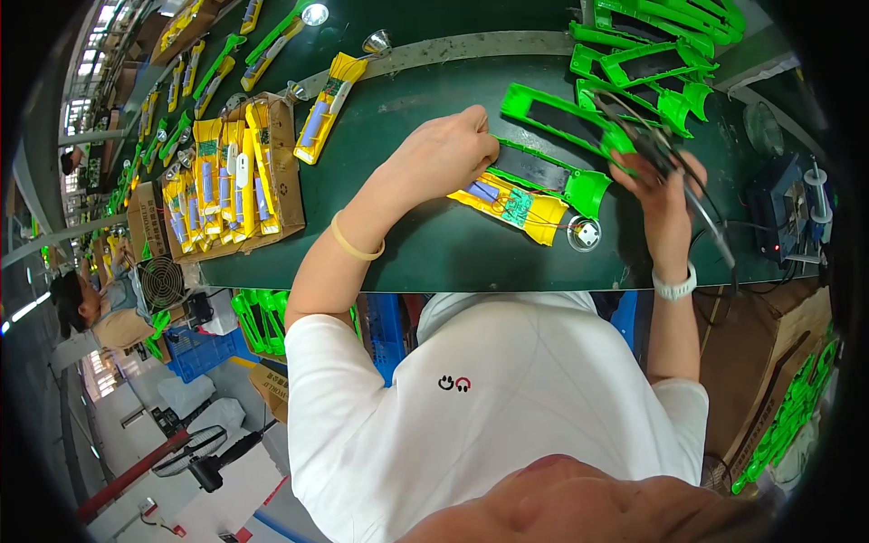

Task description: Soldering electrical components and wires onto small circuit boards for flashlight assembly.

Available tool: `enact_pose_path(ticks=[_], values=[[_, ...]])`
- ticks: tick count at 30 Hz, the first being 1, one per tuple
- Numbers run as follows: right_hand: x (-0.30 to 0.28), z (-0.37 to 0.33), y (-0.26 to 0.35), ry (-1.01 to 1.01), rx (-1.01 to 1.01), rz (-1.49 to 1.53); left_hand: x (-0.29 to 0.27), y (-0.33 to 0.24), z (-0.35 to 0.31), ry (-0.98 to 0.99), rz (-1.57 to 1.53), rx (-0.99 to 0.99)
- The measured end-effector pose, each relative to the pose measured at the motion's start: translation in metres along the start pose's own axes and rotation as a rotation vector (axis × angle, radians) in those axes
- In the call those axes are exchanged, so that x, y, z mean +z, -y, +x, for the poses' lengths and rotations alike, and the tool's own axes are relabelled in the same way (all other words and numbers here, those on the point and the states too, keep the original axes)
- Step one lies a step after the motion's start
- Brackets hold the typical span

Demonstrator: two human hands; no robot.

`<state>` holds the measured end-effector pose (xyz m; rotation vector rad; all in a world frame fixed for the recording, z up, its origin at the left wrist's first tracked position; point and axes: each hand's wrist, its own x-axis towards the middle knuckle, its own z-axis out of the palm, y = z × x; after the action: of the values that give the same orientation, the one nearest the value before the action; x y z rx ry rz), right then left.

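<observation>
My left hand (445, 149) presses down on a yellow casing half (511, 210) that lies on the dark green belt (453, 249). The casing carries a blue cell and a small green circuit board. A green casing half (552, 176) lies against its far side, and a round silver reflector (584, 233) sits at its right end. My right hand (665, 185) grips a dark pen-shaped tool (654, 145) with a cable, held just right of the casings. The tool's tip is hard to make out.
A cardboard tray (288, 181) at the left holds several yellow casing halves. Another yellow half (328, 107) lies beside it. Green shells (647, 59) are piled at the back right. A small control box (783, 213) stands on the right. A fan (161, 282) and another person are at the lower left.
</observation>
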<state>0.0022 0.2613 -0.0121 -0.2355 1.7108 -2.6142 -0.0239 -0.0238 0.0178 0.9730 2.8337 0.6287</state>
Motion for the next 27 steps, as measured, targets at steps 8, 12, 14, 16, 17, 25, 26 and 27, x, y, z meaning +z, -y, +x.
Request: enact_pose_path(ticks=[8,12,14,16,17,25,26,27], values=[[-0.024,-0.036,-0.007,-0.11,-0.056,-0.088,-0.002,0.003,0.005,0.053,0.022,0.027],[-0.025,-0.034,-0.009,-0.108,-0.06,-0.121,-0.002,0.0,0.007,0.075,0.046,0.028],[-0.025,-0.035,-0.009,-0.103,-0.054,-0.128,-0.003,-0.002,0.008,0.099,0.067,0.022],[-0.025,-0.037,-0.008,-0.107,-0.064,-0.114,-0.005,0.001,0.007,0.118,0.054,0.049],[-0.024,-0.037,-0.008,-0.106,-0.067,-0.114,-0.006,0.003,0.008,0.14,0.042,0.079],[-0.019,-0.035,-0.008,-0.131,-0.038,-0.113,-0.003,0.023,0.006,-0.095,-0.044,0.208],[-0.02,-0.037,-0.008,-0.131,-0.029,-0.099,-0.008,0.02,0.0,-0.124,-0.14,0.231],[-0.019,-0.037,-0.008,-0.14,-0.017,-0.092,-0.013,0.016,-0.009,-0.02,-0.248,0.218]])
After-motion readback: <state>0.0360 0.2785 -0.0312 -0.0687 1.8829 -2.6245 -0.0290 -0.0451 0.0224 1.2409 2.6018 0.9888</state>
